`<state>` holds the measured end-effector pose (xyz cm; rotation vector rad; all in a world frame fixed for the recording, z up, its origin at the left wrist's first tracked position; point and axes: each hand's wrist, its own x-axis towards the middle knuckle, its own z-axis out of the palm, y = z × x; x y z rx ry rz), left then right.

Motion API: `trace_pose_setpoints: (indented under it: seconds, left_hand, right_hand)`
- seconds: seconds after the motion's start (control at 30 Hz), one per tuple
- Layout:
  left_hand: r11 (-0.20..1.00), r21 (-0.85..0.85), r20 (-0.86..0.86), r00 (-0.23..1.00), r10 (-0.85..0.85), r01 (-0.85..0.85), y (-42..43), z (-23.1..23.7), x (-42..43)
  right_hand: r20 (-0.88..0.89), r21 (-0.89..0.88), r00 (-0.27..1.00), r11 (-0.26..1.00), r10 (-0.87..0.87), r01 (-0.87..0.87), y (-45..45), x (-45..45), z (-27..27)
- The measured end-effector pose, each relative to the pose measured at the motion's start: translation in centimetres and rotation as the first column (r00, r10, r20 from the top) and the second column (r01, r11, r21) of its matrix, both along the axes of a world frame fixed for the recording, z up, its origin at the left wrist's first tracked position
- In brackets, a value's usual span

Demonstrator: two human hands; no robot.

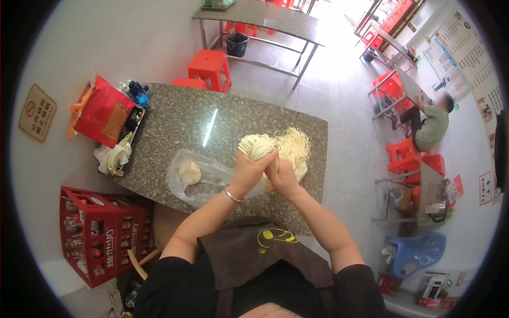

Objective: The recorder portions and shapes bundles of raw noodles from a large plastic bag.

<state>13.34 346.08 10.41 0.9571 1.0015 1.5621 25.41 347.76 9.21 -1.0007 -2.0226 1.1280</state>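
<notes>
My left hand (249,169) and my right hand (283,173) meet over the speckled stone table (167,119), both closed on a folded bundle of fresh noodles (256,146). A larger heap of loose thin noodles (293,148) lies just beyond my right hand, at the table's right part. Left of my left hand a clear plastic bag (218,169) is spread on the table, with a small coiled noodle portion (190,172) in or under it. The lower ends of the bundle are hidden by my fingers.
At the left table end are a red paper bag (104,111), a tray with bottles and crumpled plastic gloves (117,157). Red bottle crates (107,234) stand below left. Red stools (208,65) and another table (262,20) stand beyond. A person (431,123) sits at the right.
</notes>
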Motion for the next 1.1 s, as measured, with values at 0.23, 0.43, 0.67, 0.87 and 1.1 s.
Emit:
trace_pose_setpoints:
  seconds: [0.23,0.43,0.67,0.87,1.1]
  left_hand:
    - [0.959,-0.273,0.458,0.867,0.195,-0.072,2.1,-1.2,0.6]
    - [0.979,-0.133,0.852,0.523,0.035,0.153,2.6,-2.0,-3.3]
    - [0.928,0.108,0.553,0.753,-0.355,0.358,1.2,-0.6,-2.2]
    - [0.85,0.168,0.354,0.775,-0.524,0.499,0.0,-0.7,-3.1]
    - [0.843,0.022,0.116,0.836,-0.537,0.538,-0.9,1.8,-5.5]
  right_hand:
    - [-0.085,0.383,0.986,0.909,-0.141,0.163,1.1,-1.3,-2.4]
    - [-0.358,-0.174,0.84,0.913,-0.408,0.369,0.4,-0.1,-3.3]
    - [-0.501,-0.817,0.811,0.476,-0.304,-0.326,2.8,1.1,-1.7]
    - [-0.632,-0.682,0.75,0.601,-0.197,-0.417,1.7,1.2,-1.1]
    - [-0.51,-0.662,0.838,0.711,-0.195,-0.237,1.0,0.6,0.8]
